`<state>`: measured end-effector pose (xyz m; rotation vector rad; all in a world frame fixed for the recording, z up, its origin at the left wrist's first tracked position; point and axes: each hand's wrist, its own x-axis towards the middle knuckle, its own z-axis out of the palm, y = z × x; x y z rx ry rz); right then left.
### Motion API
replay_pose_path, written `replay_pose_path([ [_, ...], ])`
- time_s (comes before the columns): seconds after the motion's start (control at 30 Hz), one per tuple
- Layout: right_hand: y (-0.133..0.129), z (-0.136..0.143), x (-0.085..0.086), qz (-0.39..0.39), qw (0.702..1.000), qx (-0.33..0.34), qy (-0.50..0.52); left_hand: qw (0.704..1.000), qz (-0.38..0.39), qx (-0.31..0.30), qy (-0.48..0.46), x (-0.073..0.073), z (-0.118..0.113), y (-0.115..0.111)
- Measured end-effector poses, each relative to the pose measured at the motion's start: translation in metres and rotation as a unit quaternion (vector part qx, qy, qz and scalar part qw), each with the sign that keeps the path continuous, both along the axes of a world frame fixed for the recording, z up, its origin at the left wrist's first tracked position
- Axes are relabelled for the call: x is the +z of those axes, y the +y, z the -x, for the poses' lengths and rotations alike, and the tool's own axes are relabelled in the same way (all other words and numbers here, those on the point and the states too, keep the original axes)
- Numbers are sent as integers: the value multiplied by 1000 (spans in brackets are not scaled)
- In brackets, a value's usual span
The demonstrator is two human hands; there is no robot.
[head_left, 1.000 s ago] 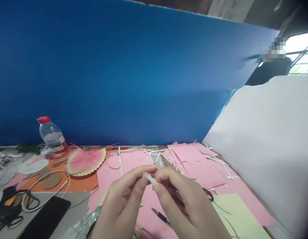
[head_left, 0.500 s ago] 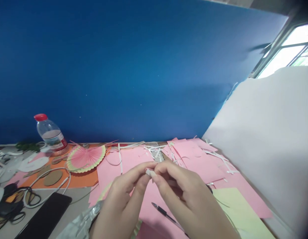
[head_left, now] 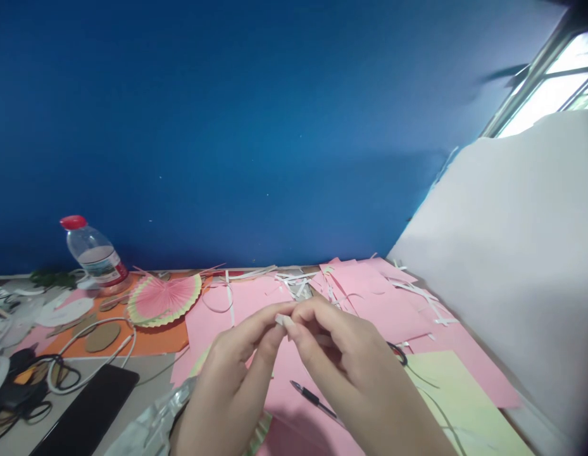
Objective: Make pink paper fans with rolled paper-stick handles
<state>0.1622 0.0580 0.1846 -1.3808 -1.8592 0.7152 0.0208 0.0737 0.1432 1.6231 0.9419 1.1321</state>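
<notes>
My left hand (head_left: 237, 367) and my right hand (head_left: 345, 361) meet at the fingertips in the lower middle of the head view. Between them they pinch a small white paper strip (head_left: 283, 320), thumbs and forefingers closed on it. More of the strip shows faintly inside the curl of my right hand. Pink paper (head_left: 256, 297) lies beneath both hands. A black pen (head_left: 312, 399) rests on the pink paper below the fingertips.
A pleated pink and yellow fan (head_left: 165, 301) lies on orange paper (head_left: 173, 342) at the left. Behind it stands a red-capped bottle (head_left: 97, 253). A black phone (head_left: 87, 411), cables and a plastic bag (head_left: 144, 427) are nearer. Yellow paper (head_left: 455, 392) lies right, beside a blue wall (head_left: 275, 126).
The view has shifted slightly. My hands stay pinched together on the white strip, a little higher in the picture. A dark loop beside my right wrist shows more fully.
</notes>
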Motion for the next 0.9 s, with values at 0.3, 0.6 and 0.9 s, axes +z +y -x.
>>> replay_pose_path([
  [0.3,1,-1,0,10,1000,-7,-2,1000,-7,6,4,1,0,1],
  [0.6,3,-4,2,7,998,-6,-56,1000,-23,-7,4,0,0,4],
  [0.9,4,-4,2,0,998,-7,-67,999,-30,-12,19,-2,1,5],
])
